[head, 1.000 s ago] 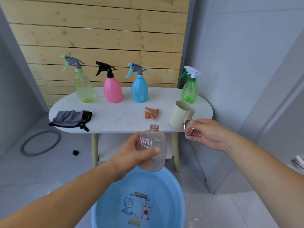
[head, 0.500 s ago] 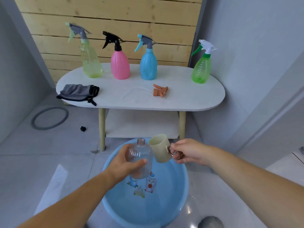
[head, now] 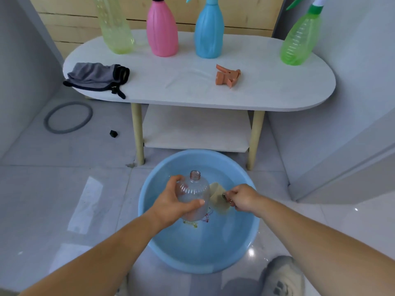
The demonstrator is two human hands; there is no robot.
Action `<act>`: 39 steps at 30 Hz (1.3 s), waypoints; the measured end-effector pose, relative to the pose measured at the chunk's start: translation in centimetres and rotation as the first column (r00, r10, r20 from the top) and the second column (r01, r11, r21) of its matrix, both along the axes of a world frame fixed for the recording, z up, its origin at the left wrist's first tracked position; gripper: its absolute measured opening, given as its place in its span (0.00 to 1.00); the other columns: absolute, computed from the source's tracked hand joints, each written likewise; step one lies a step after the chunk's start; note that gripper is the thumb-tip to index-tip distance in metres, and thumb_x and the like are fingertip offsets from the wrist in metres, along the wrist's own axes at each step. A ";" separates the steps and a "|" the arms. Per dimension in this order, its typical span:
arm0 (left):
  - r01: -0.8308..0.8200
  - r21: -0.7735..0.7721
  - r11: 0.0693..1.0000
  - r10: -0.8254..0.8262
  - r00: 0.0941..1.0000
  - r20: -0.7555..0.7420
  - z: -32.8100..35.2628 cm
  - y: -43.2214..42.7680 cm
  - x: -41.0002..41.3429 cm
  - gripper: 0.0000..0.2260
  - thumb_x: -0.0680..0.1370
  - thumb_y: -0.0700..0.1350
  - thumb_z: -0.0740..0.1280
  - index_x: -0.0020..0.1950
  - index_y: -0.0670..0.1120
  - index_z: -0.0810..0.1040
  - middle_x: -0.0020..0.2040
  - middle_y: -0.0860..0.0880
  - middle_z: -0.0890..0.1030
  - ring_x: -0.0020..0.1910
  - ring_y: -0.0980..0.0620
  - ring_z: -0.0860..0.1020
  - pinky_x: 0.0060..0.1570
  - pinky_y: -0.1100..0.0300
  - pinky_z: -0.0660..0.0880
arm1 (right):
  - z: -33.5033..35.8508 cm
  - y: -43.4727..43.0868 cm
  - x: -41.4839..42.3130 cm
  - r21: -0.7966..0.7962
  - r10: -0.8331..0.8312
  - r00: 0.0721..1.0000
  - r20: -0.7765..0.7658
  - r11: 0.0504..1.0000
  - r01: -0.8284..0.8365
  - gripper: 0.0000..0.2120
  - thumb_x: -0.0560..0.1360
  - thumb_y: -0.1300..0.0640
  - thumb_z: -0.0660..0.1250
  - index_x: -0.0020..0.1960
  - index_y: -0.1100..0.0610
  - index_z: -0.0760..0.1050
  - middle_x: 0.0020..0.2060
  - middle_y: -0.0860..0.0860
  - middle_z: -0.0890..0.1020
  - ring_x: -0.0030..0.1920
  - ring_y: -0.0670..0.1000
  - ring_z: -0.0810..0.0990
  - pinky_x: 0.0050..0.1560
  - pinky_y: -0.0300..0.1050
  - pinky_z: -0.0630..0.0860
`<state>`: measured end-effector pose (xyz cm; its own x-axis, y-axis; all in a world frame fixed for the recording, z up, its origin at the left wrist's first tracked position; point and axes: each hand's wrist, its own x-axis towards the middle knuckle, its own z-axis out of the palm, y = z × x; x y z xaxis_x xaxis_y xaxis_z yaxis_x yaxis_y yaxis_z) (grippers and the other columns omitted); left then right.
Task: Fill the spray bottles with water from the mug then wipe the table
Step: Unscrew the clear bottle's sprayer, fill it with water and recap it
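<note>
The top edge cuts off the heads of the yellow bottle (head: 115, 26), pink bottle (head: 163, 28) and blue bottle (head: 209, 30), and part of the green bottle (head: 299, 39) trigger at upper right. The clear bottle (head: 193, 195) half hides the mug (head: 217, 196) and most of the print in the basin (head: 213, 253). The right hand (head: 242, 198) covers the mug's handle. A black bit (head: 113, 133) at middle left is too small to tell. A blurred shoe (head: 282, 276) runs off the bottom edge.

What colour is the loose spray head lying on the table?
Orange spray head, seen in the head view.

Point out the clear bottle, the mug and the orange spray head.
clear bottle (head: 192, 190): head view, on its ribbed shoulder.
mug (head: 217, 190): head view, on its beige side wall.
orange spray head (head: 226, 76): head view, on its body.
</note>
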<state>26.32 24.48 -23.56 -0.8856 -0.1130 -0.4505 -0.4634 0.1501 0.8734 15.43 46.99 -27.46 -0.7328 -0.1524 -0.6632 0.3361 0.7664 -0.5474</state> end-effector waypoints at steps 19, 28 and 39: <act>-0.048 -0.019 0.999 0.049 0.999 0.022 -2.1 -1.6 0.1 0.39 0.61 0.54 0.82 0.68 0.53 0.72 0.60 0.53 0.82 0.58 0.55 0.82 0.55 0.60 0.80 | -3.1 0.0 -1.0 0.127 0.080 0.997 -0.012 0.989 -0.078 0.19 0.80 0.48 0.63 0.43 0.63 0.80 0.37 0.54 0.80 0.38 0.53 0.76 0.43 0.46 0.75; -0.035 -0.037 0.999 0.036 0.999 0.032 -2.0 -1.7 0.2 0.35 0.65 0.50 0.84 0.68 0.54 0.72 0.59 0.53 0.81 0.59 0.54 0.81 0.55 0.59 0.80 | -3.2 0.0 -0.7 0.079 0.065 0.998 -0.017 0.995 -0.063 0.15 0.79 0.48 0.65 0.42 0.58 0.82 0.45 0.59 0.84 0.40 0.54 0.78 0.53 0.51 0.79; -0.019 -0.050 0.999 0.021 0.999 0.038 -2.2 -1.6 0.2 0.32 0.68 0.48 0.83 0.67 0.55 0.72 0.59 0.54 0.81 0.59 0.54 0.81 0.59 0.55 0.81 | -3.0 0.3 -0.6 -0.008 0.027 1.000 -0.014 1.000 -0.028 0.14 0.79 0.48 0.67 0.41 0.57 0.82 0.38 0.52 0.83 0.39 0.51 0.79 0.53 0.50 0.79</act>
<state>26.50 22.84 -25.75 -0.8652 -0.1532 -0.4775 -0.4997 0.1829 0.8467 14.88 47.29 -30.46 -0.7374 -0.1780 -0.6516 0.3073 0.7706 -0.5583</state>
